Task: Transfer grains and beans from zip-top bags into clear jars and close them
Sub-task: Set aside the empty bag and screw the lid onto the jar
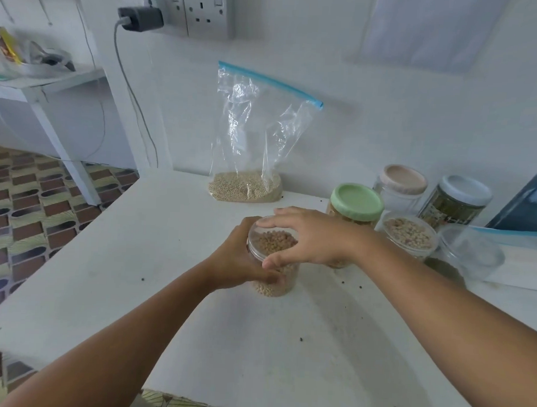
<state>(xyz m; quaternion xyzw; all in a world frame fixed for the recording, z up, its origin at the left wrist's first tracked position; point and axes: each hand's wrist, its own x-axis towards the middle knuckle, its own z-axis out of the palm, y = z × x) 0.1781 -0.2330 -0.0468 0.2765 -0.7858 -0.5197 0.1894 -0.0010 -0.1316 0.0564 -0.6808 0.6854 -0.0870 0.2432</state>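
Observation:
A clear jar (273, 287) of tan round beans stands on the white table (137, 259), with a clear lid (267, 241) on its mouth. My left hand (238, 257) grips the jar's side. My right hand (311, 238) curls over the lid from the right, fingers and thumb on its rim. Behind, a zip-top bag (251, 142) with a blue strip leans on the wall, pale small grains in its bottom.
At the right stand a green-lidded jar (357, 203), a pink-lidded jar (403, 180), a blue-lidded jar (460, 198) and a clear-lidded jar of beans (410, 235); an empty clear jar (469, 256) lies beside them. A few loose seeds dot the table. A charger cable (134, 101) hangs on the wall.

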